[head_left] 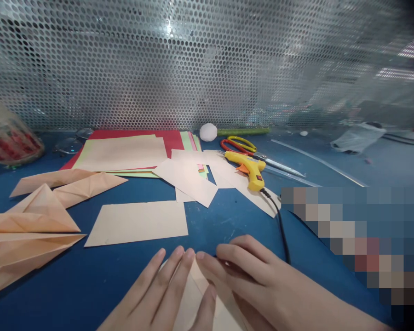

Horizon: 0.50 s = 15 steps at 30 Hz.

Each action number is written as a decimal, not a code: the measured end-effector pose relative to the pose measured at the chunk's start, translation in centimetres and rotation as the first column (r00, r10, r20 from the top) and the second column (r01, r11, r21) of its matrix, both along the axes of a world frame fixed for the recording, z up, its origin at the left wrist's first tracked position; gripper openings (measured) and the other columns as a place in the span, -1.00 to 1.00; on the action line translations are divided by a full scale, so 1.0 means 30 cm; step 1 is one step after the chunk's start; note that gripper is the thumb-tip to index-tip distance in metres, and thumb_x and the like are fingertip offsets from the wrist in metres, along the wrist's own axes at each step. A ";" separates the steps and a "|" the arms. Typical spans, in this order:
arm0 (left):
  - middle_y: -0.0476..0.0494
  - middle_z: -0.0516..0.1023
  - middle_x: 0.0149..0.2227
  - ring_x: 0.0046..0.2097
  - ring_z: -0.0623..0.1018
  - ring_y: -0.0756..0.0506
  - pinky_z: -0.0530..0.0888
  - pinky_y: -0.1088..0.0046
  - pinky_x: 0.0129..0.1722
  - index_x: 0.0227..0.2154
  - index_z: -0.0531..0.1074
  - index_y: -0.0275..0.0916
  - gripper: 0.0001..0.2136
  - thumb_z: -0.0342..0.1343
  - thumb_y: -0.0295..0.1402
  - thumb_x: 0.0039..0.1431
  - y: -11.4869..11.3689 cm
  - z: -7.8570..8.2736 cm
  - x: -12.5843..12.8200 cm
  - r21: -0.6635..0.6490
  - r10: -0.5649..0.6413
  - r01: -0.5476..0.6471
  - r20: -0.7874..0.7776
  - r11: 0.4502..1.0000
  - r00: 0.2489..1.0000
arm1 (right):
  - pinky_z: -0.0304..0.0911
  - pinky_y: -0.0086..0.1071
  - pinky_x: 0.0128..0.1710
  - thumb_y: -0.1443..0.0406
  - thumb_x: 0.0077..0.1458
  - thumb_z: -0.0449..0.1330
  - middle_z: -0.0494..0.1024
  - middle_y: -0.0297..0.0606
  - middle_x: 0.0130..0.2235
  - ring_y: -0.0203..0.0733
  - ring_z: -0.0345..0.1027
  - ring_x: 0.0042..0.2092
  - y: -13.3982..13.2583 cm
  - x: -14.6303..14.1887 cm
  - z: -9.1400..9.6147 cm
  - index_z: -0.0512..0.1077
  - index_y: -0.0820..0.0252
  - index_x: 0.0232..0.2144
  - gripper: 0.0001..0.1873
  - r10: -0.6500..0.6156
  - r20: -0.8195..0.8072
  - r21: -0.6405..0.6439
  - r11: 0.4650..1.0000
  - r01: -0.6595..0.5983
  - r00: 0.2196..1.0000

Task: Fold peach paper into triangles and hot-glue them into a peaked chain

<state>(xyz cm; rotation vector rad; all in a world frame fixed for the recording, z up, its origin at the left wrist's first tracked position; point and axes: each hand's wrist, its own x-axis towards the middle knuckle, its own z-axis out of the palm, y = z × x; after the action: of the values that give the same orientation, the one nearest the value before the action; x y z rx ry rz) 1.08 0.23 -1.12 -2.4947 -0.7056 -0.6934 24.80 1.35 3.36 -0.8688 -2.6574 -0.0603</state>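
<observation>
At the bottom middle, a cream sheet of paper [191,299] lies on the blue table, with folded edges showing. My left hand [165,289] rests flat on its left side, fingers stretched out side by side and thumb apart over the paper. At the top of the sheet, my right hand [248,266] has its fingers curled, pressing the paper's edge between index finger and what seems to be its hidden thumb. Both hands' fingertips nearly meet there. Just beyond them lies a flat cream paper piece [138,224].
Folded peach paper shapes [44,209] lie at left. Behind are stacked coloured sheets [124,154], loose cream pieces [189,181], a yellow glue gun [250,168] with a black cord [281,230], scissors [239,145], clear glue sticks [317,158], a jar [12,140] and a perforated metal panel [158,69].
</observation>
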 end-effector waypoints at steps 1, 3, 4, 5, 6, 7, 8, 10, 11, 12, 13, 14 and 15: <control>-0.15 0.59 0.02 0.22 0.43 -0.18 0.09 0.17 0.36 0.16 0.37 -0.12 -0.57 -0.26 -0.54 0.41 -0.001 -0.001 0.000 0.012 0.007 -0.007 0.003 1.000 1.000 | 0.34 -0.38 -0.12 0.44 0.30 0.01 0.63 -0.29 -0.15 -0.19 0.37 -0.15 0.003 0.005 -0.005 0.55 0.20 -0.14 -0.69 0.010 -0.029 -0.018 1.000 -0.011 1.000; -0.17 0.58 0.02 0.27 0.38 -0.21 0.14 0.17 0.34 0.20 0.33 -0.12 -0.56 -0.26 -0.54 0.40 -0.003 -0.006 -0.005 0.033 0.016 -0.016 0.010 0.999 1.000 | 0.36 -0.36 -0.15 0.41 0.28 0.04 0.62 -0.25 -0.17 -0.17 0.37 -0.15 0.005 0.014 -0.016 0.55 0.15 -0.21 -0.73 0.034 -0.072 -0.059 0.998 -0.038 0.997; -0.18 0.57 0.03 0.30 0.34 -0.23 0.15 0.16 0.34 0.23 0.31 -0.12 -0.55 -0.26 -0.53 0.40 -0.005 -0.009 -0.008 0.040 0.016 -0.017 0.009 0.999 1.000 | 0.37 -0.34 -0.17 0.40 0.26 0.07 0.61 -0.25 -0.20 -0.16 0.37 -0.17 0.005 0.017 -0.018 0.54 0.13 -0.24 -0.76 0.044 -0.078 -0.082 0.995 -0.050 0.996; -0.17 0.56 0.04 0.33 0.30 -0.24 0.14 0.16 0.34 0.25 0.29 -0.12 -0.53 -0.26 -0.53 0.40 -0.006 -0.012 -0.012 0.043 0.023 -0.023 0.002 0.999 1.000 | 0.38 -0.33 -0.18 0.41 0.22 0.09 0.59 -0.24 -0.23 -0.14 0.36 -0.18 0.003 0.018 -0.018 0.54 0.12 -0.26 -0.78 0.054 -0.077 -0.099 0.993 -0.061 0.996; -0.18 0.55 0.06 0.34 0.28 -0.25 0.14 0.15 0.34 0.28 0.26 -0.11 -0.51 -0.27 -0.54 0.39 -0.008 -0.014 -0.015 0.044 0.033 -0.033 -0.011 0.998 0.999 | 0.38 -0.32 -0.19 0.42 0.19 0.11 0.59 -0.23 -0.23 -0.14 0.37 -0.18 0.001 0.018 -0.013 0.54 0.13 -0.23 -0.78 0.053 -0.058 -0.114 0.992 -0.060 0.997; -0.17 0.54 0.08 0.33 0.29 -0.25 0.14 0.14 0.34 0.30 0.22 -0.10 -0.49 -0.27 -0.56 0.37 -0.009 -0.016 -0.018 0.040 0.043 -0.042 -0.028 0.998 0.999 | 0.40 -0.32 -0.17 0.43 0.16 0.12 0.59 -0.21 -0.21 -0.13 0.38 -0.17 -0.002 0.018 -0.004 0.54 0.16 -0.18 -0.75 0.039 -0.025 -0.138 0.990 -0.042 0.999; -0.17 0.54 0.08 0.30 0.33 -0.25 0.13 0.13 0.34 0.32 0.18 -0.10 -0.46 -0.29 -0.58 0.36 -0.010 -0.015 -0.021 0.045 0.050 -0.048 -0.040 0.998 0.998 | 0.41 -0.32 -0.15 0.44 0.16 0.11 0.60 -0.18 -0.17 -0.13 0.39 -0.16 -0.005 0.016 0.008 0.53 0.19 -0.10 -0.71 0.031 0.002 -0.145 0.989 -0.030 1.000; -0.19 0.57 0.06 0.20 0.45 -0.24 0.10 0.10 0.34 0.33 0.14 -0.14 -0.44 -0.32 -0.61 0.33 -0.010 -0.005 -0.027 0.054 0.056 -0.052 -0.078 0.997 0.995 | 0.43 -0.35 -0.08 0.41 0.22 0.11 0.60 -0.12 -0.07 -0.14 0.44 -0.09 -0.011 0.015 0.031 0.47 0.27 0.05 -0.64 -0.008 0.042 -0.172 0.985 0.015 0.999; -0.19 0.59 0.04 0.15 0.49 -0.23 0.07 0.09 0.34 0.33 0.14 -0.16 -0.45 -0.32 -0.60 0.34 -0.009 0.005 -0.030 0.057 0.059 -0.053 -0.107 0.997 0.993 | 0.43 -0.38 -0.05 0.37 0.26 0.10 0.60 -0.10 -0.04 -0.14 0.46 -0.05 -0.015 0.015 0.040 0.44 0.29 0.10 -0.62 -0.012 0.033 -0.180 0.984 0.018 0.999; -0.21 0.61 0.02 0.11 0.52 -0.22 0.05 0.08 0.34 0.32 0.15 -0.19 -0.48 -0.32 -0.58 0.36 -0.008 0.019 -0.034 0.059 0.063 -0.055 -0.144 0.997 0.988 | 0.43 -0.42 -0.04 0.37 0.30 0.06 0.60 -0.08 -0.03 -0.15 0.48 -0.02 -0.019 0.016 0.044 0.42 0.30 0.11 -0.63 -0.023 -0.001 -0.163 0.986 0.022 1.000; -0.22 0.62 0.00 0.09 0.53 -0.21 0.04 0.09 0.33 0.30 0.17 -0.22 -0.51 -0.32 -0.57 0.37 -0.006 0.036 -0.037 0.061 0.066 -0.056 -0.184 0.997 0.981 | 0.43 -0.45 -0.05 0.38 0.34 0.01 0.61 -0.07 -0.03 -0.18 0.49 -0.01 -0.024 0.017 0.044 0.42 0.29 0.11 -0.64 -0.024 -0.059 -0.134 0.991 0.016 0.998; -0.22 0.63 0.00 0.08 0.53 -0.21 0.06 0.12 0.31 0.27 0.19 -0.24 -0.53 -0.31 -0.56 0.38 -0.003 0.053 -0.039 0.062 0.067 -0.054 -0.221 0.997 0.973 | 0.43 -0.46 -0.05 0.39 0.36 -0.04 0.61 -0.07 -0.04 -0.20 0.51 -0.03 -0.030 0.017 0.042 0.41 0.27 0.10 -0.64 -0.045 -0.132 -0.100 0.994 0.032 0.990; -0.22 0.62 0.01 0.09 0.52 -0.20 0.10 0.16 0.27 0.25 0.21 -0.26 -0.55 -0.30 -0.57 0.38 0.000 0.070 -0.041 0.058 0.063 -0.050 -0.251 0.997 0.966 | 0.44 -0.47 -0.08 0.40 0.38 -0.09 0.62 -0.11 -0.09 -0.22 0.54 -0.10 -0.038 0.016 0.038 0.42 0.23 0.07 -0.63 -0.061 -0.231 -0.042 0.998 0.052 0.971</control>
<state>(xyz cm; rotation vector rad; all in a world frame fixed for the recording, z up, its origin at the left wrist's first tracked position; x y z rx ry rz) -0.15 0.21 0.98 -2.4469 -0.6524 -0.3585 25.29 0.21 4.50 -0.9036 -2.4227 0.0714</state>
